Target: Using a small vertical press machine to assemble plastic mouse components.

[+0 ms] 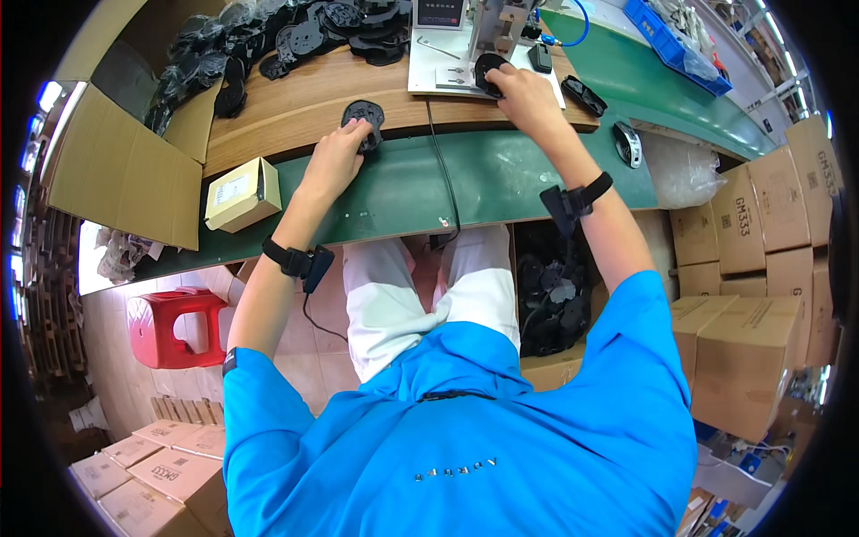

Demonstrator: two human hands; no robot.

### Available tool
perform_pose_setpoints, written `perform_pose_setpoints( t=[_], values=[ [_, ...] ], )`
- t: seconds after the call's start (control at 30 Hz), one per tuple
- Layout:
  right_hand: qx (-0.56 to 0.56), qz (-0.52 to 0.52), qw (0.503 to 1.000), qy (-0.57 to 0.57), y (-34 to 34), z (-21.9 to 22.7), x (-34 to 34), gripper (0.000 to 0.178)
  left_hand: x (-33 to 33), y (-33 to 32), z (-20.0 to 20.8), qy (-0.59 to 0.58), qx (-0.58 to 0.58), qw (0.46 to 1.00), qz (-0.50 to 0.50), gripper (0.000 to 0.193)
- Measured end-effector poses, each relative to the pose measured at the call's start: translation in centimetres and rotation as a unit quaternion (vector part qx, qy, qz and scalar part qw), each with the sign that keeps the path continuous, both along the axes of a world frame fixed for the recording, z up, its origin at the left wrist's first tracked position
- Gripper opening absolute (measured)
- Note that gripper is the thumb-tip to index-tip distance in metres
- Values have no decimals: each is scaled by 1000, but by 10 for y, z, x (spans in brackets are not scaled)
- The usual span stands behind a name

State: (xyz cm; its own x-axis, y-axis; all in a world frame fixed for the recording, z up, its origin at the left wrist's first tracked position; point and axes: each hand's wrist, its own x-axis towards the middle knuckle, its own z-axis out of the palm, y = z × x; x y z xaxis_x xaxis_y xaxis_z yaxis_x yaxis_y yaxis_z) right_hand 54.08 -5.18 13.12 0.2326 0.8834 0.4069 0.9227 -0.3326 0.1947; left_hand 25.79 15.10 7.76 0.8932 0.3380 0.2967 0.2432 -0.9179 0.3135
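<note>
My left hand has its fingers closed on a black plastic part, a flat rounded piece with holes, near the front edge of the wooden board. Farther right, my right hand pinches another dark, rounded plastic part. That second part is at the fixture on the white base of a small bench machine, below its metal column. My fingers partly cover both parts. A hex key lies on the base, left of the column.
Several similar black parts are heaped behind, beside an open carton. A small yellowish box is left on the green bench. A cable crosses the front edge. A black-and-silver object lies right; a blue tray stands farther back.
</note>
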Motion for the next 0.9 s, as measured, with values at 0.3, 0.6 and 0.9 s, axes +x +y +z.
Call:
perform_pose_setpoints(
  t=[0.3,0.6,0.9],
  values=[
    [80,69,993,46,-6,-7,-1,26,-3,1,-8,-26,33,999,-9,52],
    [23,5,999,31,3,-4,-2,19,-1,-6,-9,-8,44,999,23,53],
    [52,14,998,41,3,-2,-4,21,7,-12,-5,19,33,998,43,54]
  ],
)
